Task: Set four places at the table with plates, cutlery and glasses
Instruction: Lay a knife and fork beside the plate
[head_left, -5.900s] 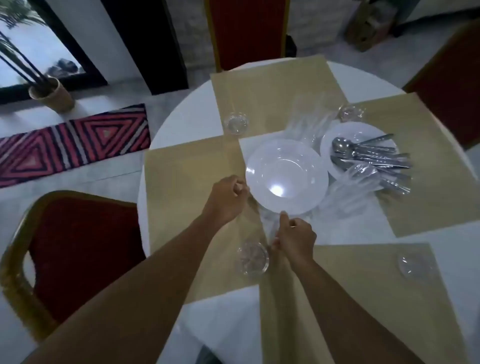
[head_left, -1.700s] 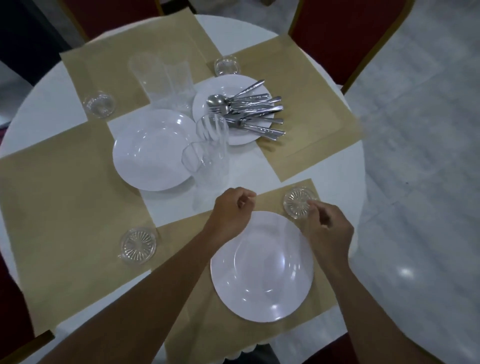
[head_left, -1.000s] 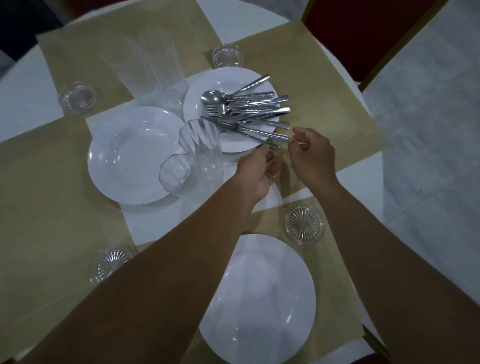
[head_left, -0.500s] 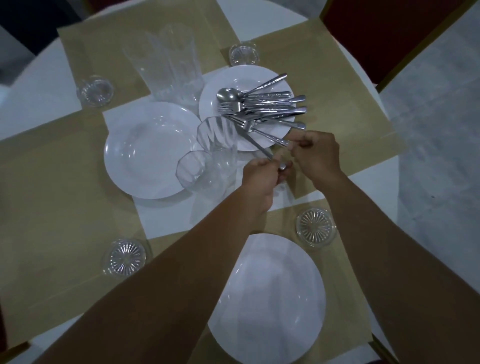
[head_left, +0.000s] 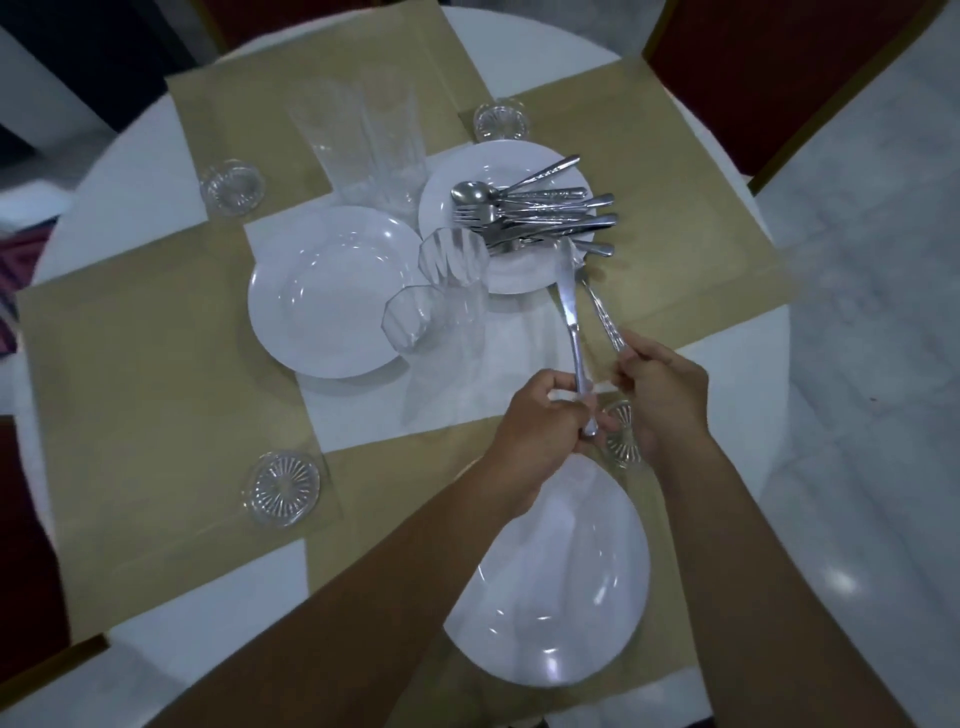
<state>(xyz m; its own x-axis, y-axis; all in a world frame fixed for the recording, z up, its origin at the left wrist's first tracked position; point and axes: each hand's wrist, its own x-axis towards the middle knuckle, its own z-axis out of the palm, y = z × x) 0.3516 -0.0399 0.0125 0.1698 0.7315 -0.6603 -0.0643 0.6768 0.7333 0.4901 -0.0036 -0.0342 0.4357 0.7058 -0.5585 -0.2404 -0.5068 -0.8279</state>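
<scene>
Evidently light, stiff and slick, the knife (head_left: 570, 322) and a patterned-handled piece (head_left: 602, 318) hang at centre right of the frame, tips near the cutlery pile (head_left: 535, 218). Handle ends suit best: the left hand (head_left: 540, 436) curls round the knife's, the right hand (head_left: 665, 400) pinches the other's. Two breakable tumblers (head_left: 447, 270) stand just left of the blades; a glass coaster (head_left: 621, 439) and white plate (head_left: 550, 587) sit below the hands on the worktop (head_left: 130, 187).

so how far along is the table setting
Done: one plate sits on the near placemat, with a coaster by each mat. In hand: the left hand grips a utensil, the right hand a second utensil. Left: the cutlery pile, glasses and centre plate wait mid-table; three mats have no plate.
</scene>
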